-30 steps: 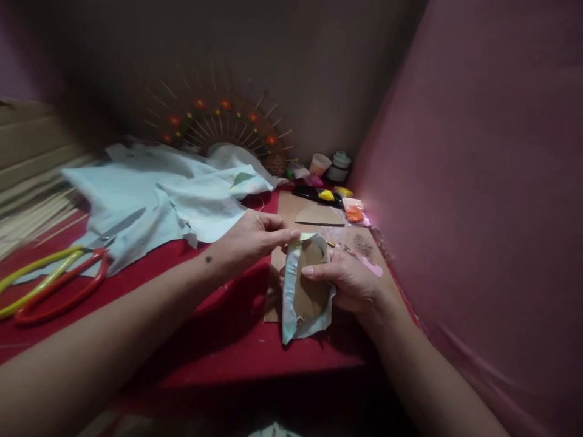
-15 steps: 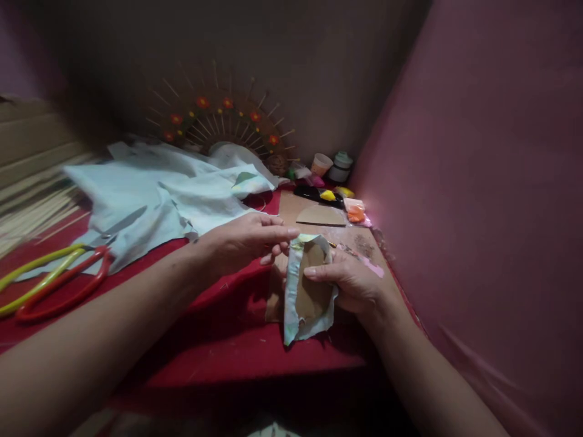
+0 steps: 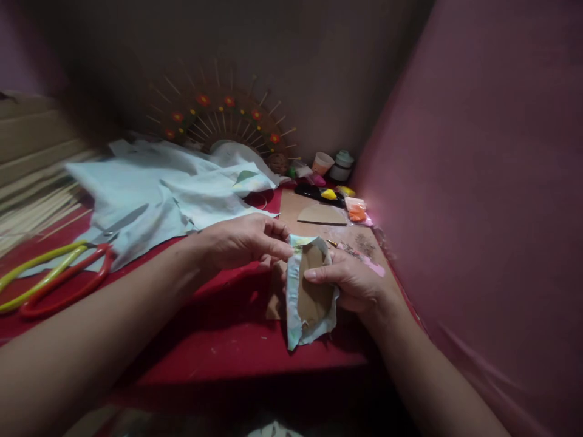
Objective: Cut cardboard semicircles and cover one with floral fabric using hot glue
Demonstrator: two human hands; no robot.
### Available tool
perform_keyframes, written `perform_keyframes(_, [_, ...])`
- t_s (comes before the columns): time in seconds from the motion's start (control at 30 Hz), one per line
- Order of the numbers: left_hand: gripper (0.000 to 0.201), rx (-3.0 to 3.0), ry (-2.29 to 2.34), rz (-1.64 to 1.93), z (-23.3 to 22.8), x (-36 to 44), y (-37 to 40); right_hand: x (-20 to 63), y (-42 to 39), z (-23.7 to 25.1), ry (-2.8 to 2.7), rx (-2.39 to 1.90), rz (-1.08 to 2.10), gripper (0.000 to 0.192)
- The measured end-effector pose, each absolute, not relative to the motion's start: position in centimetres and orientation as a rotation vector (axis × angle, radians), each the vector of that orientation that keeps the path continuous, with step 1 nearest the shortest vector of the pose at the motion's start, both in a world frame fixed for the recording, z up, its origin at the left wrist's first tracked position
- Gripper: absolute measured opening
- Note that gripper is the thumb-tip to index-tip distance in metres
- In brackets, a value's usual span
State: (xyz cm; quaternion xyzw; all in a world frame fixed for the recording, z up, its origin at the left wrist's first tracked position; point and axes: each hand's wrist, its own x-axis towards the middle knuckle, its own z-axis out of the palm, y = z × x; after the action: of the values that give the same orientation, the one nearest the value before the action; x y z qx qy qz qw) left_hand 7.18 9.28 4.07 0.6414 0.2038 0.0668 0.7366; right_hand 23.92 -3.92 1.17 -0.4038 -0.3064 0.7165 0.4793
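Right hand: your right hand (image 3: 353, 282) was curled around the cardboard piece (image 3: 314, 291) from the right, thumb pressed flat across its brown face, so it was closed and gripping it.
Left hand: your left hand (image 3: 241, 243) had its fingertips pinched on the top edge of the cloth (image 3: 294, 285) wrapped round that cardboard piece, closed on the fabric right at the upper corner.
Cardboard piece: it sat upright-ish between both hands, just above the red table (image 3: 228, 340), over the near end of a flat cardboard sheet (image 3: 319, 233). Pale cloth was folded over its left side and bottom edge.
Scissors: big ones with yellow and red handles (image 3: 54, 282) lay at the far left, blades resting on the white fabric pile (image 3: 159, 194), well apart from your hands.
Back of table: a fan-shaped decoration (image 3: 223, 124) with red flowers and sticks stood against the wall, behind the fabric.
Corner stuff: a cup (image 3: 322, 162) and a small jar (image 3: 341, 165) stood side by side, with little bright packets (image 3: 355, 211) nearby. Too blurry to tell what those were.
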Motion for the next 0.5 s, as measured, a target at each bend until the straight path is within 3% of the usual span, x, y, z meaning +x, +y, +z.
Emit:
perform_keyframes(0.2, [0.039,1.499,0.517,0.239,4.34,7.36,9.14,23.96,-3.83,1.11,-0.756,-0.995,1.778,0.034])
perform_keyframes(0.4, [0.036,1.715,0.704,0.262,4.44,7.46,8.97,24.25,-3.85,1.11,-0.778,-0.988,1.792,0.033])
perform_keyframes(0.5, [0.044,1.673,0.693,0.343,4.41,7.00,9.11,24.19,-3.84,1.34,-0.784,-0.987,1.729,0.037])
